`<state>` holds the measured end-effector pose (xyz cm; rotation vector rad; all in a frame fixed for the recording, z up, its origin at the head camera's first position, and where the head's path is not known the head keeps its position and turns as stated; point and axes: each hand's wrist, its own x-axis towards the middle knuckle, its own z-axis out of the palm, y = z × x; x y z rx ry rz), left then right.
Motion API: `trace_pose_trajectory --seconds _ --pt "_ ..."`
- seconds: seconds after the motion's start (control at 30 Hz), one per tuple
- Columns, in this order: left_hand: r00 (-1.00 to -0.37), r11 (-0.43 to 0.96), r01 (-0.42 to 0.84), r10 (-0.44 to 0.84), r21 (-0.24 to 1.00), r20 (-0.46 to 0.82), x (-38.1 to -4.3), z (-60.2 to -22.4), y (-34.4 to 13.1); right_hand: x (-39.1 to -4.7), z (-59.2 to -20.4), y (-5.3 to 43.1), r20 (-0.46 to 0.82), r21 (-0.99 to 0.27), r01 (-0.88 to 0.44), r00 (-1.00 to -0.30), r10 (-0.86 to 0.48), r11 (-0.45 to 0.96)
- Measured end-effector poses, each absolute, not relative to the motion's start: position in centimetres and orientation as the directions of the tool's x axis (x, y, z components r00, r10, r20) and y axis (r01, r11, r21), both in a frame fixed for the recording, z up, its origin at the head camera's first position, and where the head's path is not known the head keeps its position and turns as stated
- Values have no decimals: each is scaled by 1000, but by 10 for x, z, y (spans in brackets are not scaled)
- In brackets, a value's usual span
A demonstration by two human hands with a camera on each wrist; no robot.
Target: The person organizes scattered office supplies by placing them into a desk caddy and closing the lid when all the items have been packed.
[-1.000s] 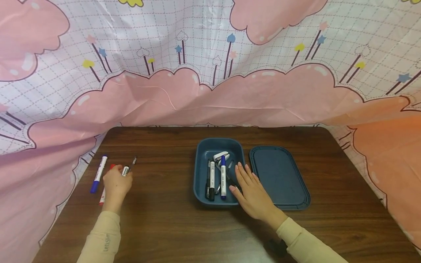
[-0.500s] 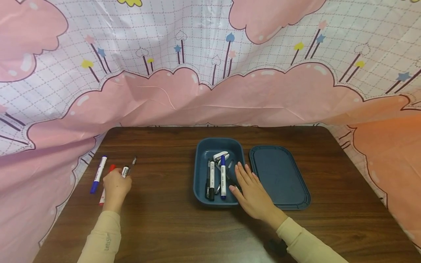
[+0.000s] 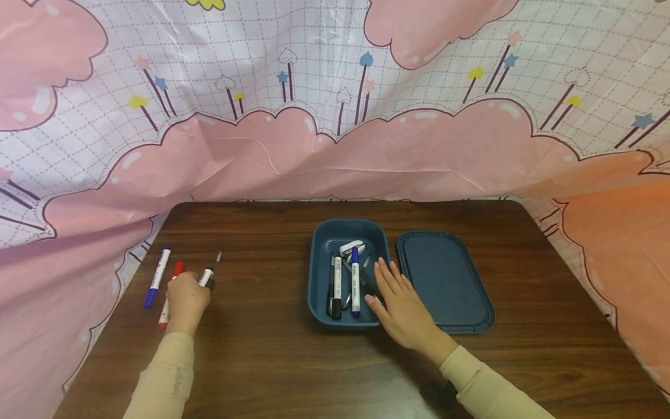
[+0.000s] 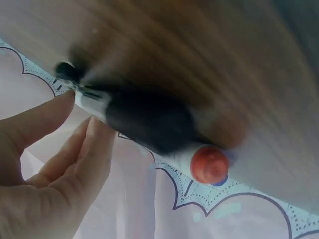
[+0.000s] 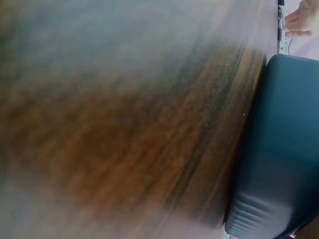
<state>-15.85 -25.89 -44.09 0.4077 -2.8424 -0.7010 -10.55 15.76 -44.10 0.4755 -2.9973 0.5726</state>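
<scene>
L hand (image 3: 188, 298) pinches a black-capped white plastic marker (image 3: 207, 276) over the brown wood-grain table (image 3: 262, 337); I can't tell if the slim clear pen (image 3: 219, 255) beside it is gripped too. R hand (image 3: 404, 311), well apart, lies w/ straight fingers at the R rim of an open blue-grey plastic box (image 3: 312, 279). A red-capped white marker (image 3: 164, 316) lies partly under L hand, a blue-capped white marker (image 3: 157, 278) farther L; flat blue-grey lid (image 3: 445, 279) R of box. Risk imo: loose pinch could let pen slip & roll, or knuckles nudge red-capped one. L wrist view shows the black cap (image 4: 149, 122), hidden by L hand in head view
</scene>
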Motion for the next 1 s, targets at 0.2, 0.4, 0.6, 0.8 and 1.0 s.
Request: trace_pose_trajectory --seconds 0.2,0.4,0.6,0.8,1.0 --pt "-949 860 -213 -295 463 113 -161 -442 -258 -106 -440 158 110 -351 -306 -952 -286 885" --pt "-953 860 -208 -285 466 101 -160 -440 -258 -106 -441 158 138 -351 -317 -948 -286 881" --pt "-954 850 -211 -287 482 90 -161 -439 -258 -107 -442 158 118 -349 -305 -952 -282 886" --pt "-942 836 -198 -308 512 137 -160 -433 -256 -106 -442 158 139 -352 -318 -948 -287 880" --pt "-932 806 -171 -319 567 172 -160 -416 -246 -106 -442 158 143 -348 -322 -946 -290 880"
